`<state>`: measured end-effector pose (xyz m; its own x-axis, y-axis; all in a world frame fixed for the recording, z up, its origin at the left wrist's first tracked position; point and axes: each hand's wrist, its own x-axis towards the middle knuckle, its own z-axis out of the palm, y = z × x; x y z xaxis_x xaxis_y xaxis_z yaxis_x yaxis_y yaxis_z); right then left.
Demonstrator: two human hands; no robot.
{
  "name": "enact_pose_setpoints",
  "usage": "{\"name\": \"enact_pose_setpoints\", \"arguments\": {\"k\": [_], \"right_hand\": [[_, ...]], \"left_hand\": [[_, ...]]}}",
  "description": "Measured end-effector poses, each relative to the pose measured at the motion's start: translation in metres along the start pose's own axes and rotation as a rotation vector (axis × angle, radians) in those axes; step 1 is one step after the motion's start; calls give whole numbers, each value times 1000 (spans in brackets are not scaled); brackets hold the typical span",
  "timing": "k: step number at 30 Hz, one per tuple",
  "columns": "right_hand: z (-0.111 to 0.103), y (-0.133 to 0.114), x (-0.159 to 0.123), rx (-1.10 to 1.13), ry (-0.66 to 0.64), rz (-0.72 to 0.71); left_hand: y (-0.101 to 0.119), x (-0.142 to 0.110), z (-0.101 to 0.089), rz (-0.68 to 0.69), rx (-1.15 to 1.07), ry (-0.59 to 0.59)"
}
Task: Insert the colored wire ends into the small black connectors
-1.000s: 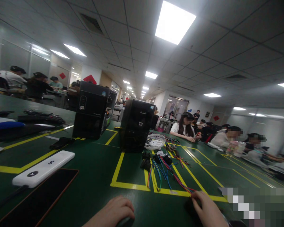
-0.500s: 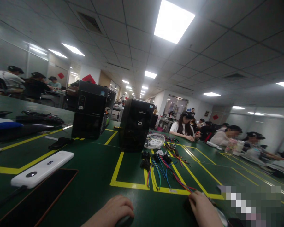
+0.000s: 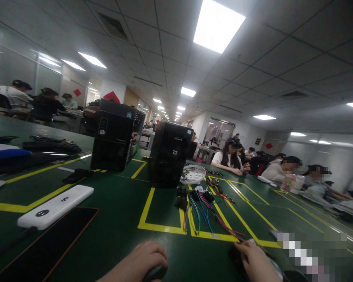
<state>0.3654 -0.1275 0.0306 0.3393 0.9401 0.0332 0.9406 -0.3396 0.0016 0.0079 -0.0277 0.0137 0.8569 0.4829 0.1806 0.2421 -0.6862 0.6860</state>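
At the bottom edge my left hand (image 3: 145,258) is curled over a dark, rounded object (image 3: 157,272), mostly hidden under the palm; its kind is unclear. My right hand (image 3: 256,259) is lower right, fingers bent and closed against a dark thing (image 3: 237,256) I cannot make out. Just beyond that hand lies a bundle of red, blue and green wires (image 3: 207,213) with loose ends towards me. Black connectors or clips (image 3: 181,199) sit at the bundle's far end, on yellow tape lines (image 3: 161,228).
Two black computer towers (image 3: 111,137) stand upright at the back. Beside the right one is a white basket (image 3: 193,174) with small parts. On the left lie a white power strip (image 3: 57,206), a dark flat panel (image 3: 50,244) and black cables (image 3: 53,145). A person (image 3: 231,158) sits across the table.
The whole view has shifted slightly. My right hand sits a touch lower, and more of the dark thing by its fingers shows. The left hand stays curled on its object.
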Motion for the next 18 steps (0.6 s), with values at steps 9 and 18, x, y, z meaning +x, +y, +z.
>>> {"name": "enact_pose_setpoints", "arguments": {"k": [9,18], "right_hand": [[-11,-8,-11,42,35,147],[7,-33,-9,10,15,123]], "left_hand": [[-4,0,1,47,5,6],[-1,-1,-1,30,2,-17]]}}
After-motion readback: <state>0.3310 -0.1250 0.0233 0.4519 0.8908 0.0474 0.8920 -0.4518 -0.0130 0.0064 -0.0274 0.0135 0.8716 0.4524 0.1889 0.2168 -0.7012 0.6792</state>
